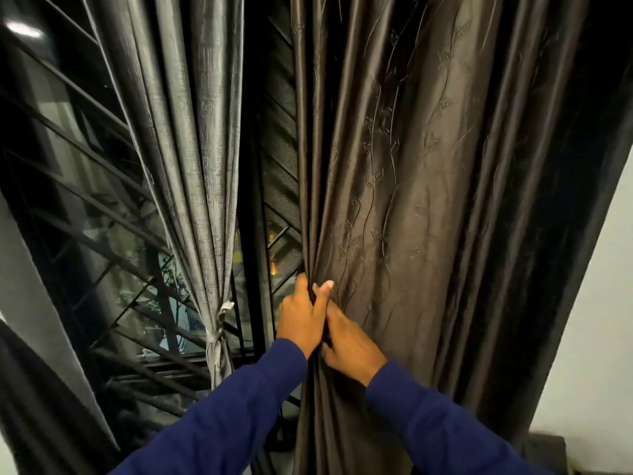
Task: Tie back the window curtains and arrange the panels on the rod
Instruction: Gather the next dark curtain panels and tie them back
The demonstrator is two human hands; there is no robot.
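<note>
A brown satin curtain panel (pixel 404 186) with embroidered vines hangs in the middle and right of the head view. My left hand (pixel 301 320) grips its left edge, thumb up over the bunched folds. My right hand (pixel 352 344) sits just below and right of it, fingers closed into the same gathered fabric. Both arms wear blue sleeves. To the left, a grey textured curtain panel (pixel 202 159) hangs gathered and bound low down by a grey tie-back (pixel 216 337). The rod is out of view.
A dark window (pixel 85 207) with black diagonal grille bars stands behind the curtains. Another grey panel (pixel 37 320) hangs at the far left. A darker curtain (pixel 561 234) borders the white wall (pixel 592 337) on the right.
</note>
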